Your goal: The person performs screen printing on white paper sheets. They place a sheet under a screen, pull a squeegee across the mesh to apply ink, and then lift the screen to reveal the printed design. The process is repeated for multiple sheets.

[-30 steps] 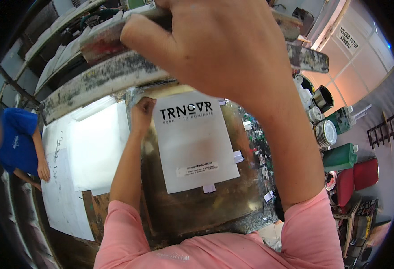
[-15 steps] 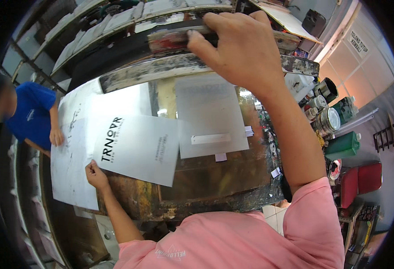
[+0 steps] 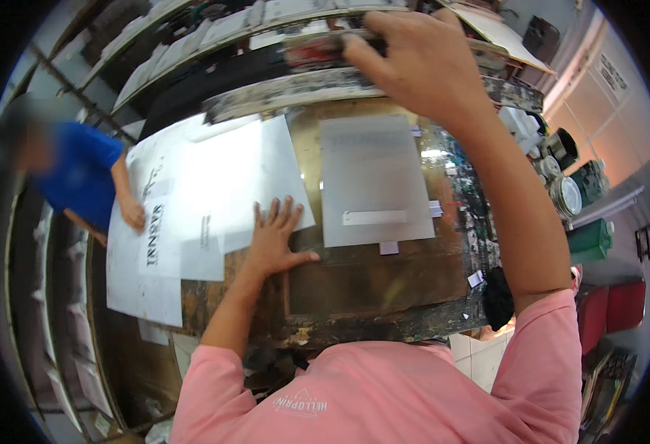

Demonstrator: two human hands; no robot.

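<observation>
Up at the far edge of the table, my right hand point(image 3: 428, 66) grips a paint-stained wooden frame point(image 3: 317, 53) that is raised off the surface. My left hand point(image 3: 275, 240) is open, its fingers spread at the lower right edge of a blank white sheet point(image 3: 262, 163); it holds nothing. To its left lies a white sheet with black lettering point(image 3: 199, 263), overlapping other paper. A greyish translucent sheet point(image 3: 373, 174) rests on the board right of my left hand, with a narrow white strip point(image 3: 375, 217) near its lower edge.
At the left stands a person in a blue shirt point(image 3: 81, 174), one hand over the papers. Small paper tabs point(image 3: 389, 248) sit around the translucent sheet. Paint cans point(image 3: 565, 196) and a green jug point(image 3: 591, 240) stand at the right. Racks point(image 3: 192, 37) line the back.
My left hand has let go of the lettered sheet and moved right, fingers now spread. That sheet has shifted left toward the other person. My right hand still holds the frame.
</observation>
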